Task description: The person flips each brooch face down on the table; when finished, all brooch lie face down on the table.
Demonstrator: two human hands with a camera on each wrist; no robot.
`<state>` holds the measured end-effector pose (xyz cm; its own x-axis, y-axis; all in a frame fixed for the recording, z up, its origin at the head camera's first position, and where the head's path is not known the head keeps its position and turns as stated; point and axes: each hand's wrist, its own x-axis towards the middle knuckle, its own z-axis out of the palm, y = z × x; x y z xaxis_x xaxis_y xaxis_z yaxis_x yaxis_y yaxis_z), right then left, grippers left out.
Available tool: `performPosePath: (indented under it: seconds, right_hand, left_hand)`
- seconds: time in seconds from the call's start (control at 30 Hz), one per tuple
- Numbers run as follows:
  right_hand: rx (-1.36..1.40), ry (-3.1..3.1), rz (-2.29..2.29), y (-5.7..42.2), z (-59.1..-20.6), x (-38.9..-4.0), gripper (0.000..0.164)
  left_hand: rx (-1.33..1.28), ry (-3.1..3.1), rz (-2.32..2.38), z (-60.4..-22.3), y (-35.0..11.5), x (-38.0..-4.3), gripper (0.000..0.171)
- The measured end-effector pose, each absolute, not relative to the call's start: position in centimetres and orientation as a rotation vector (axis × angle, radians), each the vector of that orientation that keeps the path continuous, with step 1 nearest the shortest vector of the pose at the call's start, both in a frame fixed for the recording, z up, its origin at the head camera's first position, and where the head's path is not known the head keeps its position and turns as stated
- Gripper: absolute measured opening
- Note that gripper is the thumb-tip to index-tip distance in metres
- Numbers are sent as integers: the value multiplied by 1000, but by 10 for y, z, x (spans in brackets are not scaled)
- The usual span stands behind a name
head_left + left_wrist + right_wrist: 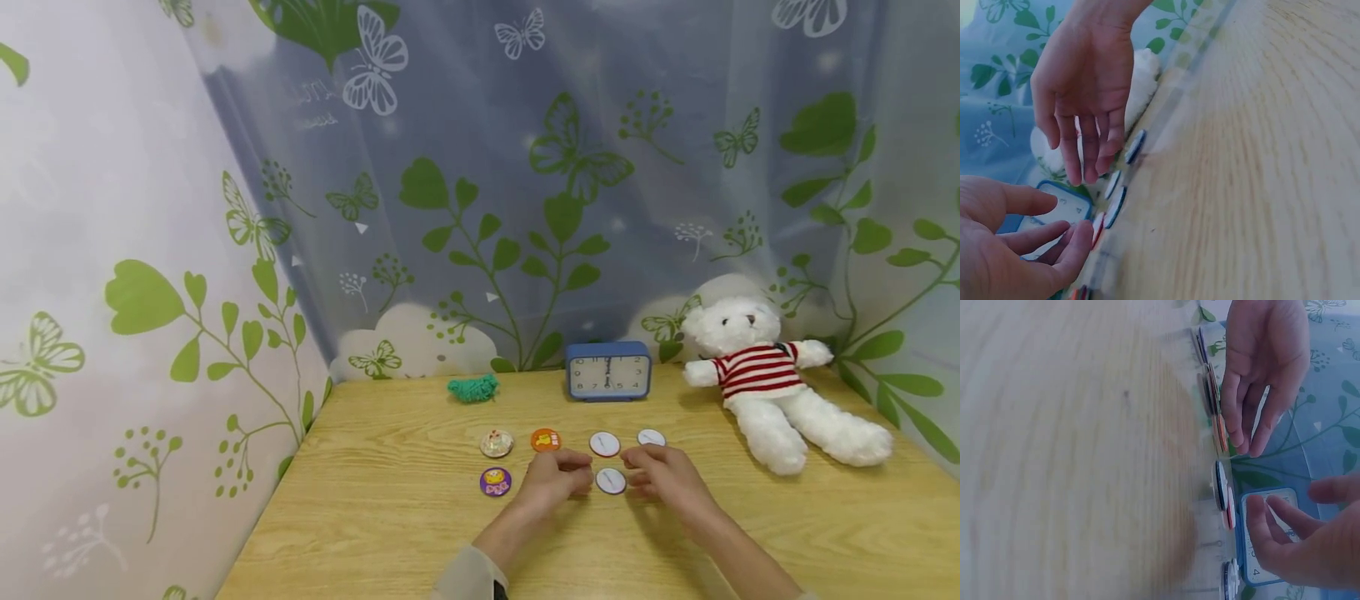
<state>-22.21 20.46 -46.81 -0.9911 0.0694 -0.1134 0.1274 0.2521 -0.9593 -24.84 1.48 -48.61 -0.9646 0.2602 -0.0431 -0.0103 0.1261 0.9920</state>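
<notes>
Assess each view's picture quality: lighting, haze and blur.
Head view: fairly even light, clock numerals mostly legible; left wrist view: hazy and soft, with a cool cast over the wall covering; right wrist view: washed-out tabletop, pale haze, round badges soft-edged.

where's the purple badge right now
In the head view, the purple badge lies on the table, left of the left hand and directly below the pale round badge.
</notes>
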Motion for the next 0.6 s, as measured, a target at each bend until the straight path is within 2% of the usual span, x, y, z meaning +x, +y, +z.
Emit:
performPosePath:
  seconds: [0.23, 0.6]
  right_hand:
    - [76, 2308, -2030, 194, -465, -221, 38]
    - [2, 2186, -2057, 164, -477, -232, 36]
  left_hand:
    - [344, 2242, 1926, -475, -13, -253, 30]
    - [276, 2294, 1909, -472, -64, -254, 29]
